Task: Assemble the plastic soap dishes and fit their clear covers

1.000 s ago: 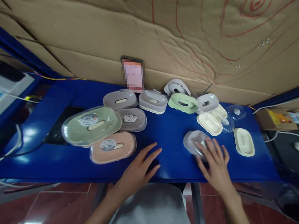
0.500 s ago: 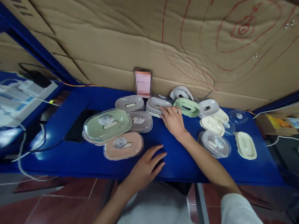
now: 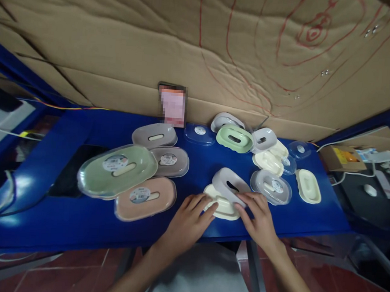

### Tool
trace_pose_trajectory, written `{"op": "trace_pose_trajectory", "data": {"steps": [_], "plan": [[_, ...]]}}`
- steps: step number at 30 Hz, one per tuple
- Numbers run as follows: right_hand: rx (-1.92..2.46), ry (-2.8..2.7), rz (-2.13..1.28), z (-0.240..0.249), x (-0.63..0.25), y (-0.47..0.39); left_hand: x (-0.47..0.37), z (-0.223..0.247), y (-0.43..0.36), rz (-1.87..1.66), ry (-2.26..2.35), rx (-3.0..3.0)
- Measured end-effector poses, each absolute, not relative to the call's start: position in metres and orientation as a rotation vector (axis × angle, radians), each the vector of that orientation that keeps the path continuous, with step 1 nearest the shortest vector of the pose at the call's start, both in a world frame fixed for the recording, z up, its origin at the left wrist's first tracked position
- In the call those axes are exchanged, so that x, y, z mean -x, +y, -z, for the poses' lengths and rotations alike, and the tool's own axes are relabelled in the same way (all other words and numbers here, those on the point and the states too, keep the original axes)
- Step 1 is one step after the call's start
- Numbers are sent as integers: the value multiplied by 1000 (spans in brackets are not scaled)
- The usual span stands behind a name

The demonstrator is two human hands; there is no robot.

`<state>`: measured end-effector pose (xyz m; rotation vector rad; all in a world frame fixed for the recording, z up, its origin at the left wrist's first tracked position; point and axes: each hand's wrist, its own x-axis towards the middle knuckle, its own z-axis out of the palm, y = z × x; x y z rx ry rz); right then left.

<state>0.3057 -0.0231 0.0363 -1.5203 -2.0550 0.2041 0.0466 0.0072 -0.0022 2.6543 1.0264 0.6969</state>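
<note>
In the head view my right hand grips the right end of a grey oval slotted tray, which looks like the inner part of a soap dish. This tray is tilted, its far left side raised above a cream oval base. The left end of that base is between the fingers and thumb of my left hand. Both parts are close to the table's front edge. To the left lie a pink lidded dish and a green lidded dish.
On the blue table, a loose clear lid lies at the back. A green slotted tray leans among grey ones. Cream bases and a lidded grey dish sit at right. A phone-like screen stands against the cardboard.
My right hand has brought the grey tray and cream base from the back row toward me, exposing the clear lid behind. My left hand has moved to the base, and the view has shifted right.
</note>
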Motion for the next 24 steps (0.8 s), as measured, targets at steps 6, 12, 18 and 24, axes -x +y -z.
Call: {"op": "trace_pose_trajectory", "data": {"steps": [6, 12, 18, 24], "plan": [[1329, -2473, -159, -24, -297, -30, -39, -2, -9, -883, 1169, -2657], [1159, -2654, 21, -20, -292, -22, -32, 6, -7, -771, 1103, -2679], [1171, -2583, 112, -17, -294, -27, -32, 7, -7, -682, 1006, -2736], [1258, -2433, -78, -11, -306, -28, -46, 4, 5, -657, 969, -2723]]}}
